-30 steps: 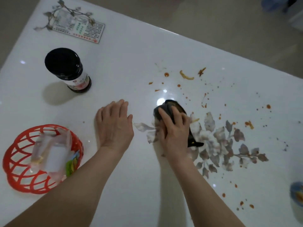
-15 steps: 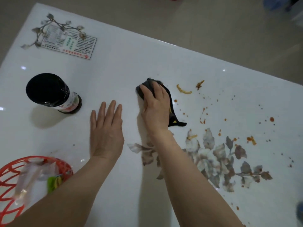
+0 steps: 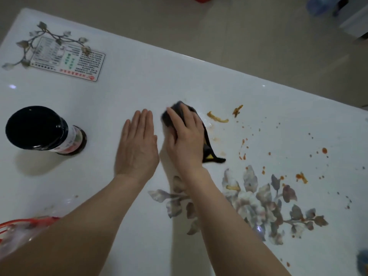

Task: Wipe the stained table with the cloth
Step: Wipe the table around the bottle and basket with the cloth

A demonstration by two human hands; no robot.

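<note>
the right hand [image 3: 184, 143] presses its fingers [image 3: 175, 120] flat over the dark cloth [image 3: 207, 144] mid-desk [image 3: 139, 90], left hand [image 3: 137, 148] spread empty beside it; most stains [image 3: 242, 152] rightward remain unwiped.

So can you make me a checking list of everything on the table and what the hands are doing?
Surface: glossy white table with printed grey leaves; orange-red sauce spots and food scraps lie to the right of the cloth.
Job's things: dark cloth, crumpled, pressed flat on the table.
Clutter: dark-lidded jar standing at left; printed card at far left; red basket at near left edge, mostly cut off.
Grippers: right hand lies on the cloth; left hand is flat on the table, holding nothing.
Cables: nothing seen.
Surroundings: beige floor beyond the table.
</note>
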